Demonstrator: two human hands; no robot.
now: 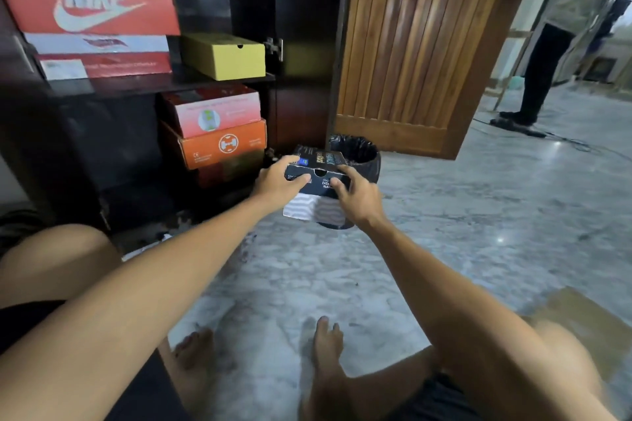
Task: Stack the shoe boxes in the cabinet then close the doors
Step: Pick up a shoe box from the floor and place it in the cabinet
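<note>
I hold a black shoe box (319,164) in front of the dark cabinet (301,10), above a white patterned box (313,208) on the floor. My left hand (278,179) grips its left end and my right hand (359,193) its right end. On the cabinet's upper shelf a red Nike box (92,3) lies on a white and red box (99,55), beside a yellow box (224,56). On the lower shelf a red and pink box (213,109) rests on an orange box (215,145). The wooden cabinet door (420,44) stands open to the right.
A bin with a black liner (359,155) stands just behind the held box. Another person's legs (540,75) are at the far right. My knees and bare feet (325,342) lie on the marble floor, and a flat cardboard piece (581,314) is at the lower right.
</note>
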